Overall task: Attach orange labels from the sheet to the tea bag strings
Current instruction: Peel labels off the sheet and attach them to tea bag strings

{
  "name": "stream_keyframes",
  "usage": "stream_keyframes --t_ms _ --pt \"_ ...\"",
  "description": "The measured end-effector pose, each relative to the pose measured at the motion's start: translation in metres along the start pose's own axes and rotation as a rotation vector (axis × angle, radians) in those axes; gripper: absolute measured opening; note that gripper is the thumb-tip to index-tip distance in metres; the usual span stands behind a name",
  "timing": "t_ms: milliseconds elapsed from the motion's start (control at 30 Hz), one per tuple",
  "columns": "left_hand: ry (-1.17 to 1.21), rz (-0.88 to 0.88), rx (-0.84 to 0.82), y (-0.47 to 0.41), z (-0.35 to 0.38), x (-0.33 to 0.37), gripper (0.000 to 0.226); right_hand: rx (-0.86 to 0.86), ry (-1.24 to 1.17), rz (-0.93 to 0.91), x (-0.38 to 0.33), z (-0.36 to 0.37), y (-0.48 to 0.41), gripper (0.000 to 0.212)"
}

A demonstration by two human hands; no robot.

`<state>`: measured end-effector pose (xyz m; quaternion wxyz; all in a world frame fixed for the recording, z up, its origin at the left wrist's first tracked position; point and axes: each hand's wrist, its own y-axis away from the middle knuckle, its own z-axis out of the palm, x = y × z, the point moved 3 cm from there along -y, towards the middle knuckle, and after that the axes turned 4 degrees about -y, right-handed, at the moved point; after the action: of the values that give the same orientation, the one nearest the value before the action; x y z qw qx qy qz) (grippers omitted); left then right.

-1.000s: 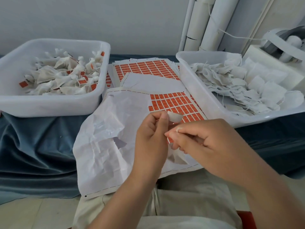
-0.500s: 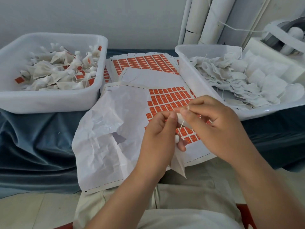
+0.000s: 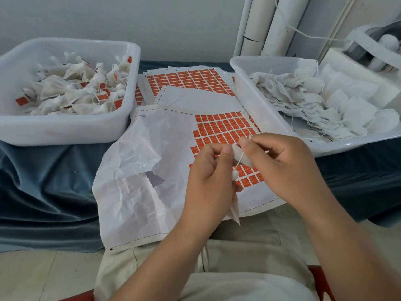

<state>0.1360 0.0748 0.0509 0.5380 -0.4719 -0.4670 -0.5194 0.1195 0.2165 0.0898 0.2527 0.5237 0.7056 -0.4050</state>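
My left hand (image 3: 210,174) grips a white tea bag (image 3: 235,210), whose pointed bottom hangs below my fist and whose top sticks up between my thumb and fingers. My right hand (image 3: 280,164) pinches the bag's thin string (image 3: 239,161) and holds it taut up to the right. Both hands hover over the label sheet (image 3: 152,170), a crumpled white backing with rows of orange labels (image 3: 223,129) left on its right part. A second full sheet of labels (image 3: 186,80) lies behind it.
A white tub (image 3: 65,129) at the left holds several labelled tea bags. A white tub (image 3: 245,92) at the right holds several unlabelled bags with loose strings. Blue cloth (image 3: 43,181) covers the table. White tubes and a tape roll stand at the back right.
My right hand has let go of the small piece near the left thumb and taken the string, drawing it up and right. The camera view has shifted slightly downward.
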Motion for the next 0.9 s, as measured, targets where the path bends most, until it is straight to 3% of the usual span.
stream_keyframes --t_ms 167,400,567,700,900 --pt "-0.034 0.043 -0.037 0.002 -0.001 0.005 0.026 -0.061 -0.271 0.200 0.010 0.000 -0.002 0.029" --pt "-0.021 0.030 -0.077 0.000 -0.005 0.008 0.028 -0.066 -0.250 0.195 0.007 -0.002 0.000 0.036" --pt "-0.002 0.040 -0.089 -0.001 -0.008 0.007 0.036 -0.075 -0.365 0.241 0.009 0.002 -0.001 0.033" --pt "0.138 -0.065 -0.189 -0.005 -0.010 0.005 0.032 -0.122 -0.459 0.247 0.012 0.002 -0.001 0.031" --pt "0.135 -0.238 -0.358 -0.011 -0.014 0.001 0.030 -0.107 -0.314 0.136 0.009 0.000 -0.004 0.037"
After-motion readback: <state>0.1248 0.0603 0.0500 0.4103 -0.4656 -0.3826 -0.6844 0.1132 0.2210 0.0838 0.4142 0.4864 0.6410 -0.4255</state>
